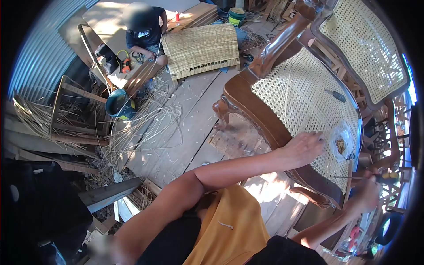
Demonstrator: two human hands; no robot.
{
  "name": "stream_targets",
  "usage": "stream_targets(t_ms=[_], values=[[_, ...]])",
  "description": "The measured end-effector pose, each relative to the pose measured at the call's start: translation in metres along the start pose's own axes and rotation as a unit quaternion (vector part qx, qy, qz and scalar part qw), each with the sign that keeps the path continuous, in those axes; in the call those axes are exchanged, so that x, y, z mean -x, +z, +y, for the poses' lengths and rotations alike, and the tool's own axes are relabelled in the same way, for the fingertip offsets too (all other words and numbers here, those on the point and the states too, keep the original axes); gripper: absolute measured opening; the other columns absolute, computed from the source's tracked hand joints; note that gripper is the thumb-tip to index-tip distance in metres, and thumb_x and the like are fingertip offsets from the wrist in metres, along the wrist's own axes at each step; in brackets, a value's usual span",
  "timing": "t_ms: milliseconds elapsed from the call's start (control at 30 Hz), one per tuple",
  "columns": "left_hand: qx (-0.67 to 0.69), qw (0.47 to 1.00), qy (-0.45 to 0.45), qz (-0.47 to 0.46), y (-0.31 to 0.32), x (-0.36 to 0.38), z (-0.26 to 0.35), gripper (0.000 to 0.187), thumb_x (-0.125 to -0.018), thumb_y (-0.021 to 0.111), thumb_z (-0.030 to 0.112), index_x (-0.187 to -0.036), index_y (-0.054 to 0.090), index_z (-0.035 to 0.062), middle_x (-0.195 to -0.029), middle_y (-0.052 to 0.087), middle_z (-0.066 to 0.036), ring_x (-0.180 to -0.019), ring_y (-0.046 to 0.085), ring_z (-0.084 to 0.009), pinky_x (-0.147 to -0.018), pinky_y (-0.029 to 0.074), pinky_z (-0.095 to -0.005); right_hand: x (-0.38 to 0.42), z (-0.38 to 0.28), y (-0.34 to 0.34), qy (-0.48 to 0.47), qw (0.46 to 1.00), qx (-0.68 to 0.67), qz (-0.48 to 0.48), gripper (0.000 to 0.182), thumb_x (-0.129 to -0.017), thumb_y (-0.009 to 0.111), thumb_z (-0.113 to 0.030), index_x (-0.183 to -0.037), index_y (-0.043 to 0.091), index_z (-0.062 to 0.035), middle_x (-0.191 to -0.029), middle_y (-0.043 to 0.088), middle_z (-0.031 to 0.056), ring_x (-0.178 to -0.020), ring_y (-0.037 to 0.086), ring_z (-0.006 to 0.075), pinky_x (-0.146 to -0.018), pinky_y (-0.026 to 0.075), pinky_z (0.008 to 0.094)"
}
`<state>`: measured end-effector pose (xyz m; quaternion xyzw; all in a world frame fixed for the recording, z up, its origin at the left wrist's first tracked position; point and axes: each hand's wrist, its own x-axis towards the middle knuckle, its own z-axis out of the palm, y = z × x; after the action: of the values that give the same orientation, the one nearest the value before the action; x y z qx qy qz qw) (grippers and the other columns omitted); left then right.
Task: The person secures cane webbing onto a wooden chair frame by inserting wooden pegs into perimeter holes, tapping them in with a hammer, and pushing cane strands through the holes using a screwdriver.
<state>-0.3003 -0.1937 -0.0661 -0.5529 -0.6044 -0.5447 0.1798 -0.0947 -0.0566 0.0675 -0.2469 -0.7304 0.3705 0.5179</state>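
A carved wooden chair with a woven cane seat stands at the right. My left hand rests over the seat near its front wooden rail, fingers curled down; what they hold, if anything, is hidden. Beyond the seat's near right edge, my right hand is closed around a thin pointed tool that reaches toward the cane. A clear plastic bag with small brown pieces lies on the seat between the hands. Farther back on the cane is a small dark object.
Another person sits at the upper left beside a woven bench. Loose cane strips spread over the plank floor around a dark bucket. A wooden frame stands at the left, and a green bucket at the back.
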Motion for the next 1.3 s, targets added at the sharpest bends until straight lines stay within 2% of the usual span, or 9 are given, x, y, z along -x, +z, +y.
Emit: stream_targets(t_ms=[167,233,333,500,833,933,1000,1200,1300], values=[[0.000,0.997,-0.063,-0.053,-0.018,-0.009,0.011,0.011,-0.084,0.063,0.006,-0.092,0.058,0.0007,-0.094,0.057,-0.016,-0.084,0.064,-0.0331,-0.069,0.056,-0.0431,-0.006,-0.025,-0.036,-0.038,0.924,-0.378,-0.049,0.021,-0.098,0.054,-0.007,-0.112,0.059,0.0086,-0.090,0.055,0.0092,-0.087,0.058,0.0198,-0.088,0.048,0.0290],[-0.002,0.998,-0.049,-0.027,-0.018,-0.014,0.010,0.012,-0.082,0.062,0.002,-0.093,0.059,0.0009,-0.093,0.058,-0.015,-0.083,0.065,-0.0330,-0.068,0.055,-0.0429,0.000,-0.027,-0.039,-0.039,0.898,-0.437,-0.034,0.015,-0.095,0.057,-0.001,-0.106,0.056,0.0088,-0.071,0.034,0.0011,-0.064,0.040,0.0100,-0.060,0.036,0.0225],[0.025,0.997,-0.070,0.019,-0.028,-0.018,0.015,0.012,-0.082,0.065,0.002,-0.094,0.062,0.0016,-0.090,0.061,-0.014,-0.078,0.065,-0.0324,-0.065,0.054,-0.0421,0.030,-0.042,-0.001,-0.077,0.885,-0.459,0.007,0.033,-0.093,0.055,0.002,-0.123,0.047,0.0144,-0.069,0.029,-0.0007,-0.056,0.026,0.0076,-0.052,0.025,0.0241],[0.079,0.990,-0.061,0.097,-0.069,-0.024,0.036,0.016,-0.087,0.077,0.015,-0.086,0.068,0.0018,-0.078,0.063,-0.009,-0.063,0.061,-0.0265,-0.060,0.050,-0.0376,0.058,-0.073,0.016,-0.128,0.874,-0.468,-0.035,0.012,-0.098,0.055,-0.008,-0.091,0.046,-0.0035,-0.063,0.031,-0.0028,-0.053,0.027,0.0067,-0.046,0.022,0.0255],[0.015,0.968,0.071,0.239,-0.233,-0.029,0.155,0.013,-0.090,0.072,0.022,-0.087,0.068,0.0109,-0.080,0.062,0.001,-0.068,0.051,-0.0127,-0.059,0.039,-0.0269,0.070,-0.077,-0.003,-0.303,0.839,-0.449,0.058,0.011,-0.094,0.056,-0.019,-0.089,0.054,-0.0100,-0.065,0.037,-0.0016,-0.058,0.028,0.0102,-0.058,0.025,0.0332],[-0.011,0.960,0.148,0.238,-0.262,-0.014,0.185,0.016,-0.091,0.071,0.030,-0.087,0.067,0.0153,-0.081,0.060,0.005,-0.071,0.047,-0.0111,-0.061,0.036,-0.0257,0.057,-0.085,0.000,-0.381,0.803,-0.453,-0.072,0.016,-0.096,0.045,-0.024,-0.108,0.046,-0.0141,-0.076,0.045,0.0003,-0.062,0.037,0.0100,-0.052,0.029,0.0256],[-0.036,0.956,0.184,0.224,-0.276,-0.005,0.206,0.019,-0.092,0.071,0.036,-0.087,0.066,0.0183,-0.082,0.058,0.008,-0.073,0.045,-0.0101,-0.063,0.034,-0.0248,0.056,-0.088,0.004,-0.481,0.854,-0.196,-0.002,0.043,-0.113,0.023,-0.022,-0.155,0.029,-0.0193,-0.086,0.051,-0.0050,-0.057,0.043,-0.0010,-0.039,0.040,0.0120],[-0.099,0.937,0.236,0.240,-0.283,0.010,0.249,0.020,-0.093,0.068,0.038,-0.091,0.064,0.0185,-0.083,0.057,0.009,-0.074,0.041,-0.0089,-0.064,0.032,-0.0236,0.075,-0.103,0.048,-0.328,0.835,-0.440,0.026,0.044,-0.107,0.047,-0.040,-0.147,0.045,-0.0200,-0.071,0.036,-0.0078,-0.057,0.030,0.0050,-0.048,0.023,0.0226],[-0.121,0.928,0.244,0.255,-0.280,0.017,0.262,0.020,-0.094,0.067,0.036,-0.094,0.064,0.0165,-0.083,0.058,0.008,-0.073,0.040,-0.0088,-0.063,0.032,-0.0233,0.050,-0.101,0.021,-0.329,0.796,-0.412,-0.298,0.042,-0.107,0.048,-0.042,-0.143,0.049,-0.0195,-0.069,0.035,-0.0078,-0.056,0.029,0.0052,-0.048,0.022,0.0234]])
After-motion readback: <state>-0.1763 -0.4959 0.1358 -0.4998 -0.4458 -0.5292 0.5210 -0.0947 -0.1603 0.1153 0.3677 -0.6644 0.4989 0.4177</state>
